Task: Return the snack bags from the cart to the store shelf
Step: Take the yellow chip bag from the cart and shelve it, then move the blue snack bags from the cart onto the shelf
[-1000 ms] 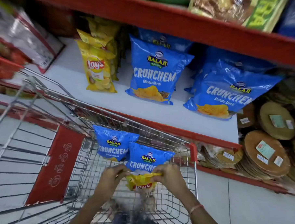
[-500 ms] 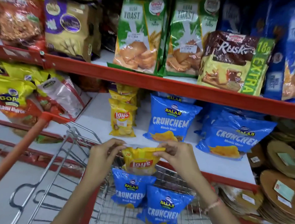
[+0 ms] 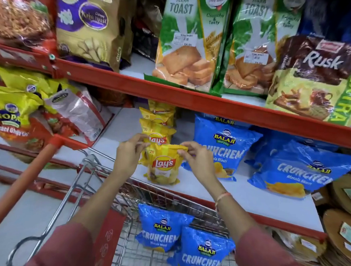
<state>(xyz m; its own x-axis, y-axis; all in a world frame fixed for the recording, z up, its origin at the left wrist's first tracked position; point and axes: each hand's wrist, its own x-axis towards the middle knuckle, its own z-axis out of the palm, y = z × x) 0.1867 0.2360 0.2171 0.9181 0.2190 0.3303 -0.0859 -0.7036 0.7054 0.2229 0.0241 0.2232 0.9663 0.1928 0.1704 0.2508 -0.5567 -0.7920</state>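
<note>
Nearest, two blue Crunchem bags [image 3: 164, 229] lie in the wire cart [image 3: 84, 169]. Above it, the left hand [image 3: 127, 157] and right hand [image 3: 197, 160] pinch the top corners of a yellow Lay's bag [image 3: 163, 166] (its base on the white shelf [image 3: 238, 194]), in front of the Lay's row [image 3: 156, 130].

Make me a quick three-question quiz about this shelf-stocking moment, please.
1. True or false: both hands grip the top edge of the yellow Lay's bag.
2. How many blue Crunchem bags lie in the cart?
3. The held bag sits in front of: A) toast packs, B) other Lay's bags, C) rusk.

Key: 1 true, left hand and right hand; 2 two; 3 B.
</note>
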